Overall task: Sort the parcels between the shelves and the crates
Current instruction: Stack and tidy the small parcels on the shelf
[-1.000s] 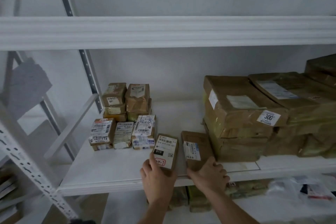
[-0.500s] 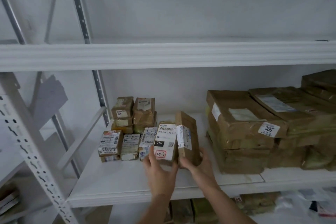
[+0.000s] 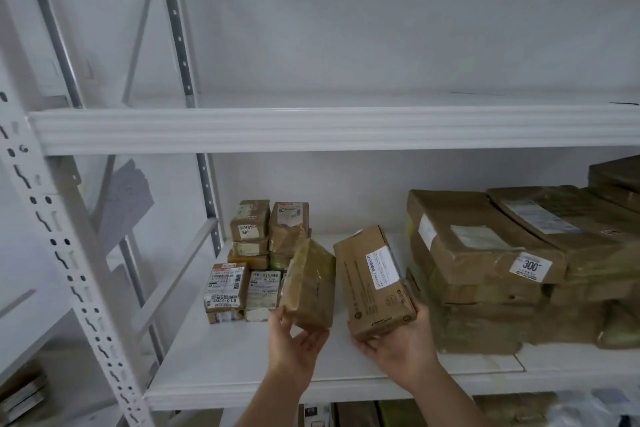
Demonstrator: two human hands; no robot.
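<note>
White metal shelf (image 3: pixel 221 371), small taped cartons (image 3: pixel 239 284) stacked at its left, large crumpled brown parcels (image 3: pixel 485 267) piled right. Between them, left hand (image 3: pixel 294 343) grips a glossy tape-wrapped parcel (image 3: pixel 310 284) from below; right hand (image 3: pixel 401 340) cups a matte, crisp-edged labelled box (image 3: pixel 375 281), both raised and tilted. Recommended: set each down flat, labels outward, edges squared against the neighbouring stacks.

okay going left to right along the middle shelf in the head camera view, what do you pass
Perforated upright post → cluster of small labelled parcels → taped parcel held by the left hand → labelled box held by the right hand → stack of large parcels, one tagged 300.
</note>
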